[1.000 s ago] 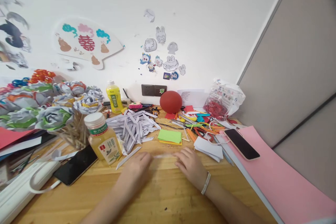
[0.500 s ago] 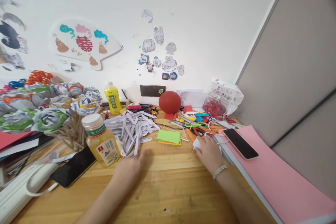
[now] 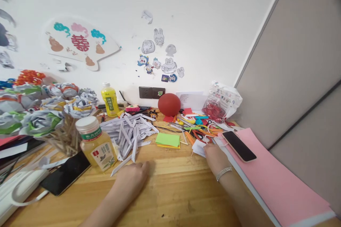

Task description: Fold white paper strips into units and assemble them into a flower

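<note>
Folded white strips (image 3: 128,133), seemingly finished, lay heaped beyond the left hand (image 3: 134,174); flat white sheets (image 3: 198,147) lay apparently unworked at the right hand (image 3: 214,154). On the table (image 3: 173,191), both hands' fingertips were hidden; whether either gripped anything could not be told.

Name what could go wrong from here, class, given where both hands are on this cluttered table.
The left hand lies close to the drink bottle, so a sideways sweep might tip it, though its cap is on. That hand is also near the pile of loose white strips, which could scatter if brushed. The right hand is at the small white papers, which might slide apart.
</note>
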### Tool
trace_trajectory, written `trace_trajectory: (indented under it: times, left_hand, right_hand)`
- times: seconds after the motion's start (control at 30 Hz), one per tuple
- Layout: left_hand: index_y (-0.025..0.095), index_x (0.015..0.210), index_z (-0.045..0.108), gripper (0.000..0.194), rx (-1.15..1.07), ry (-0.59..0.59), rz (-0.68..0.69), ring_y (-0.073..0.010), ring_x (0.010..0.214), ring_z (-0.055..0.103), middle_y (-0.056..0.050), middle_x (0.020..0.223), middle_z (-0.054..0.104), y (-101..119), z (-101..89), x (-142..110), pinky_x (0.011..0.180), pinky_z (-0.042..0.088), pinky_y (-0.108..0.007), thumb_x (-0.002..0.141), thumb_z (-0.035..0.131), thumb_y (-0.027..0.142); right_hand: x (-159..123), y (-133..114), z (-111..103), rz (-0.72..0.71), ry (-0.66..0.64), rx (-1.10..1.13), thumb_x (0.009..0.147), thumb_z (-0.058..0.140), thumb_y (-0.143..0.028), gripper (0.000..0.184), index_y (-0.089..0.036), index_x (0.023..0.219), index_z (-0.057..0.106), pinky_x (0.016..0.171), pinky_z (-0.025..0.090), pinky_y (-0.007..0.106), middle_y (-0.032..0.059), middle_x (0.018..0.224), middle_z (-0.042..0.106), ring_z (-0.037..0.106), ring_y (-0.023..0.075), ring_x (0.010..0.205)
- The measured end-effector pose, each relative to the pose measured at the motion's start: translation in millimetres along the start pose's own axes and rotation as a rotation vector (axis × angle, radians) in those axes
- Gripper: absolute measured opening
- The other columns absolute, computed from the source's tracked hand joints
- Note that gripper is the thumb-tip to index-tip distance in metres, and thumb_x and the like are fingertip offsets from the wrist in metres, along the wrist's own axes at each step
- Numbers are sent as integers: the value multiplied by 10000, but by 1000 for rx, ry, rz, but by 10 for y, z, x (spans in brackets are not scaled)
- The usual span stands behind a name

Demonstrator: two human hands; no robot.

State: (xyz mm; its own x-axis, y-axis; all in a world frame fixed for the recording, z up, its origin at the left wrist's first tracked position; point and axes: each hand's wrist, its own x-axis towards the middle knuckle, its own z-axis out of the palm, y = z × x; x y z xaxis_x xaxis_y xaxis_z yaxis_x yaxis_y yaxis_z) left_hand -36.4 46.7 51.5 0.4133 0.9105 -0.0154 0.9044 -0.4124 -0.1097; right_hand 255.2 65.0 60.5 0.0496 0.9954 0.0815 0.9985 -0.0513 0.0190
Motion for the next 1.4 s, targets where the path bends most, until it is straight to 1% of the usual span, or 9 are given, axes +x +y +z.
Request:
trace_trajectory:
  times: [0.27,0.4,0.5,0.6,0.7,0.8,1.07,1.2,1.4]
  left_hand:
    - [139,790,584,214,-27,26,30,-260,683,647,-93,718,669,11,6,-2,582,470,-328,815,378,84]
    - [155,801,587,179,-79,122,60,-229,649,638,-75,689,667,-37,105,3,566,453,-293,800,416,106]
    - [160,994,577,210,-94,342,151,-219,640,638,-73,722,679,-3,208,-11,559,458,-290,847,428,174]
    - [158,1112,529,278,-74,507,261,-206,646,637,-73,758,685,129,273,-47,571,467,-284,884,457,297]
    - [184,840,585,103,-30,433,330,-179,570,605,-32,656,651,269,291,-82,516,430,-251,863,494,226]
    - [181,675,537,179,-6,344,318,-169,533,579,-13,593,606,324,277,-93,498,407,-244,847,495,153]
    - [171,791,581,146,13,160,404,-172,620,594,-32,730,637,317,189,-120,532,414,-243,806,509,45]
    - [164,783,598,121,24,103,362,-190,638,599,-42,753,646,311,167,-115,535,422,-261,802,532,65]
    - [173,799,605,75,10,244,348,-213,667,587,-41,753,642,358,155,-172,548,441,-303,800,569,107]
  right_hand:
    - [33,-22,65,34,23,5,827,502,-74,181,-115,774,670,622,415,268,136,808,656,617,204,778]
    - [-15,-30,5,-5,135,4,879,433,-102,246,-154,798,659,686,413,296,120,884,646,571,227,892]
    - [-114,-180,-20,-225,383,72,911,387,-132,270,-170,840,644,727,399,328,105,894,631,531,225,876]
    - [-252,-469,82,-576,459,135,914,409,-157,249,-181,799,628,652,378,321,75,808,620,502,200,746]
    - [-367,-742,263,-801,371,140,891,465,-149,192,-179,753,594,582,340,302,46,749,597,479,183,704]
    - [-414,-861,380,-906,326,145,887,488,-177,209,-179,694,567,540,316,294,28,683,571,473,176,685]
    - [-373,-709,184,-928,91,274,868,521,-173,114,-187,863,634,716,412,265,29,947,646,539,161,856]
    - [-325,-613,158,-829,-8,401,836,568,-157,117,-208,820,672,802,414,266,5,946,664,565,148,886]
    - [-250,-621,227,-606,-52,554,774,623,-122,72,-177,786,667,708,420,246,18,871,643,576,144,801]
